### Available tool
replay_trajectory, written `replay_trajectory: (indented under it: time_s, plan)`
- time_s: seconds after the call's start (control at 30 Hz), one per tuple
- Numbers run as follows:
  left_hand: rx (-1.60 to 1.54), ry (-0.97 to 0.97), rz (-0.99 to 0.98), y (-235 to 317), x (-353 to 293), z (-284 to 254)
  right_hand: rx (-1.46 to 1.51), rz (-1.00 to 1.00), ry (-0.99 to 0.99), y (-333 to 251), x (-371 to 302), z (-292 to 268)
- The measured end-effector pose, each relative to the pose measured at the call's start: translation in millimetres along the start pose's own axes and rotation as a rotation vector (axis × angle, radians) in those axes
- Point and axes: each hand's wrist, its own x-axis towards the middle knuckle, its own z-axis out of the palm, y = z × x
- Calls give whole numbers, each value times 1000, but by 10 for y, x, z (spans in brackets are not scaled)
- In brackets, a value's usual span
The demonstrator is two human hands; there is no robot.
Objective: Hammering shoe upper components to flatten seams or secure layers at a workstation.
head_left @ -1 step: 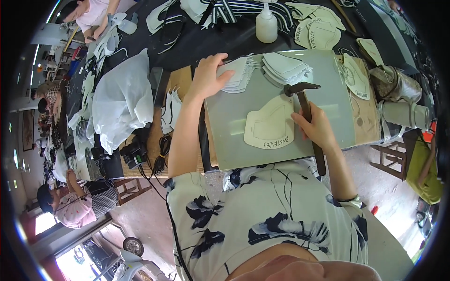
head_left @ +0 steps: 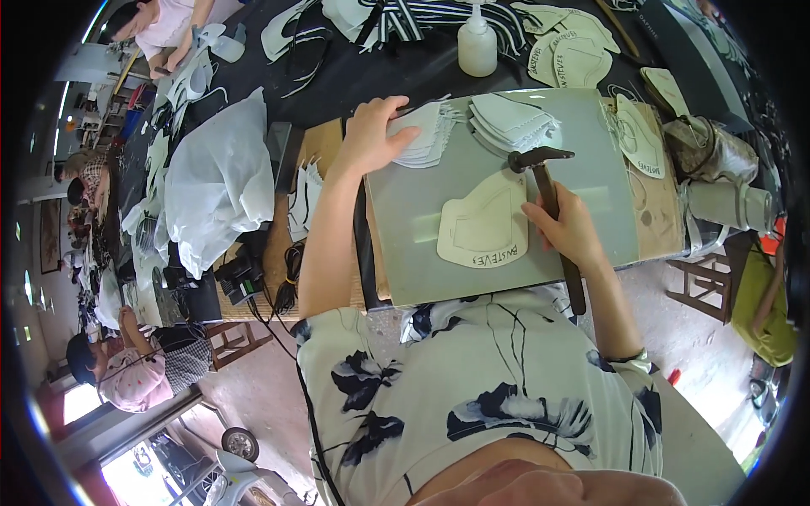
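1. Head view, the right grip (head_left: 567, 226): it is wrapped around the handle of one hammer (head_left: 546, 187), whose dark head points away from the person, just beyond the fingers.
2. The left grip (head_left: 375, 135) is loosely spread, fingers and thumb apart, its thumb over the near edge of the left stack (head_left: 422, 142) of white fringed pieces.
3. Two such stacks show: the right stack (head_left: 510, 122) lies beyond the right grip and to its left. The layers overlap too closely to count.
4. One cream template (head_left: 483, 221) lies flat just left of the right grip, with dark handwritten lettering along its near edge.
5. All these are on or over one grey board (head_left: 405, 261), set on the bench (head_left: 337, 84).
6. Well beyond the right grip stand one white bottle (head_left: 477, 51) and at least three overlapping cream pieces (head_left: 582, 63), also hand-lettered; one dark box (head_left: 679, 51) farther right carries pale print.
7. Left of the left grip sits one white plastic bag (head_left: 221, 181).
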Motion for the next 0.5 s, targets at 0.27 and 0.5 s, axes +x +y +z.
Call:
replay_trajectory:
  time_s: [0.27, 0.5]
  plan:
    - [386, 253, 233, 224, -178, 30, -57, -17, -58, 32, 36, 8]
    - [-461, 98, -129, 586, -444, 87, -302, -323, -119, 155, 203, -15]
